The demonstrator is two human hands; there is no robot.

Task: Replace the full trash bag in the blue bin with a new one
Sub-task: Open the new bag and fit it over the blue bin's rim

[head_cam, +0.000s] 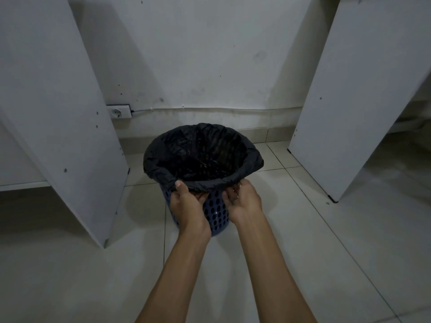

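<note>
**Both hands on the bag's near hem**

Left hand (186, 201) pinches the black bag (200, 155) at the rim's seven o'clock; right hand (242, 199) curls onto it at five. The blue bin (215, 213) stands on the floor. Best pull the hem evenly, bin steadied. Socket (119, 111) at ten o'clock; white panels (58, 101) flank both sides, tight elbow room.

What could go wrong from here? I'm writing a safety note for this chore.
1. Both hands, left hand and right hand, grip only the near edge of the black bag; pulling there could tear the thin plastic.
2. The blue bin is light and perforated, standing free on smooth tile floor; it might tip or slide.
</note>
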